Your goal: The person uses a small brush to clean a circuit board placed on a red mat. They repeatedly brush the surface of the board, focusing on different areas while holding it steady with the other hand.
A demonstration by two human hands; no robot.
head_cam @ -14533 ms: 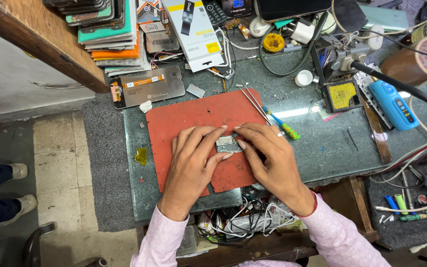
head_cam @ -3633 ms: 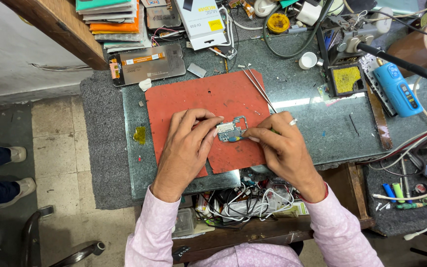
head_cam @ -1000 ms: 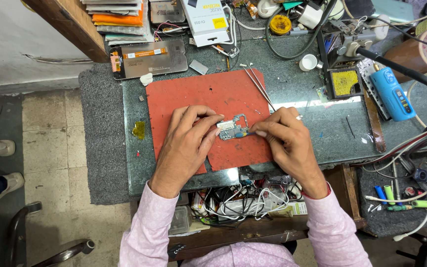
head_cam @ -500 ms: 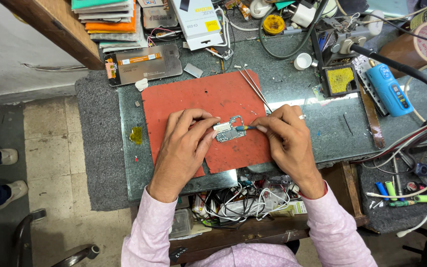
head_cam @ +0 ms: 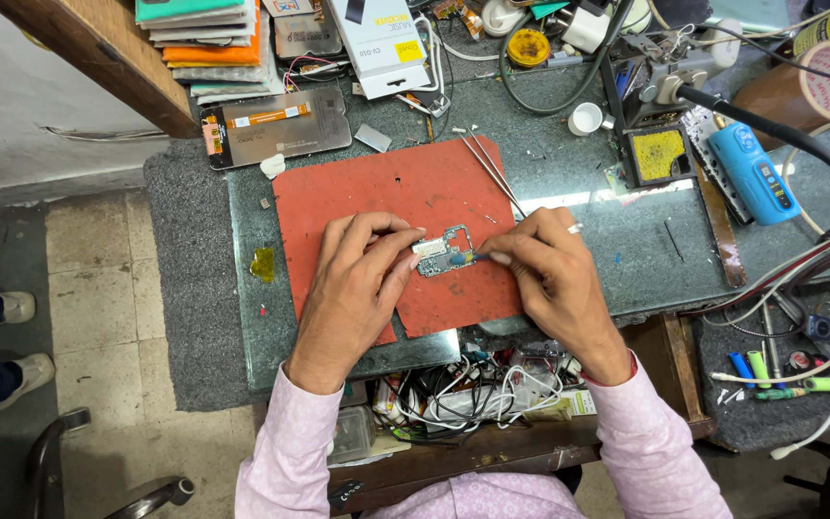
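Note:
A small circuit board (head_cam: 446, 252) lies on a red work mat (head_cam: 405, 221) in the middle of the bench. My left hand (head_cam: 357, 279) rests on the mat and pins the board's left end with its fingertips. My right hand (head_cam: 549, 274) grips a thin tool with a blue and green tip (head_cam: 477, 258), which touches the board's right side. Both sleeves are pink.
Tweezers (head_cam: 492, 171) lie at the mat's upper right. A phone screen panel (head_cam: 276, 123), stacked boxes (head_cam: 208, 43), a solder sponge holder (head_cam: 660, 154), a blue device (head_cam: 751, 173) and cables (head_cam: 799, 279) crowd the bench. A person's shoes (head_cam: 2, 365) stand at left.
The hands stay on the board; the right hand's tool tip has shifted slightly along the board's right side. The view has moved a little.

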